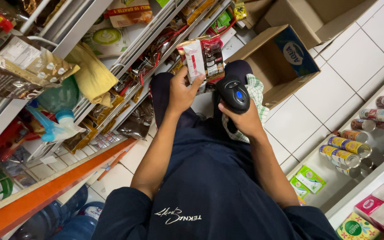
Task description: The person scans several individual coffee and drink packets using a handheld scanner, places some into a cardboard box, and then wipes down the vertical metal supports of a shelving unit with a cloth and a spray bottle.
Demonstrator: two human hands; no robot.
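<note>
My left hand (182, 92) grips a white, red and dark sachet pack (202, 57) by its lower edge and holds it upright in front of me. My right hand (244, 118) holds a black handheld barcode scanner (233, 94) with a blue button, its head just below and to the right of the pack. Both hands are raised over my lap; a green-and-white checked cloth (256, 91) lies on my knee behind the scanner.
Shelves on the left (125, 58) hold sachet strips, a yellow cloth (93, 74) and a blue spray bottle (54, 129). An open cardboard box (276, 62) stands on the white tiled floor ahead. A low shelf at right carries cans (347, 151) and small boxes. Water jugs (63, 220) sit bottom left.
</note>
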